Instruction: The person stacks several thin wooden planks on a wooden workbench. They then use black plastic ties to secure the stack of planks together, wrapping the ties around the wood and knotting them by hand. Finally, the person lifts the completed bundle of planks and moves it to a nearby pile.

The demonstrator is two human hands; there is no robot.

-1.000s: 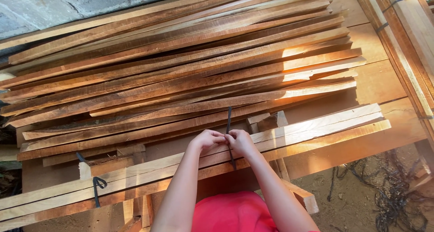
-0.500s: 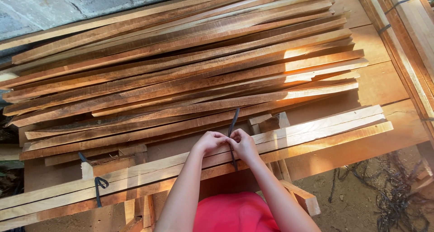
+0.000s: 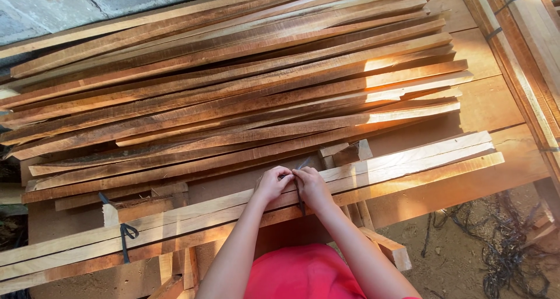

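Note:
My left hand (image 3: 272, 184) and my right hand (image 3: 312, 186) meet over a bundle of pale wooden slats (image 3: 408, 162) lying along the near edge of a wooden table (image 3: 484, 104). Both hands pinch a thin dark strap (image 3: 300, 195) that wraps around the bundle at its middle. One short strap end sticks up between my fingers. A second dark strap (image 3: 125, 236) is tied around the same bundle farther left.
A big loose pile of reddish-brown slats (image 3: 233, 95) covers the table behind the bundle. More strapped timber (image 3: 525, 37) lies at the right. Dark strap scraps (image 3: 507, 246) litter the dirt floor at the lower right. Short offcuts (image 3: 385, 246) stand under the table.
The upright strap end between my hands has become shorter and lower. My hands have stayed together on the bundle, shifting only slightly.

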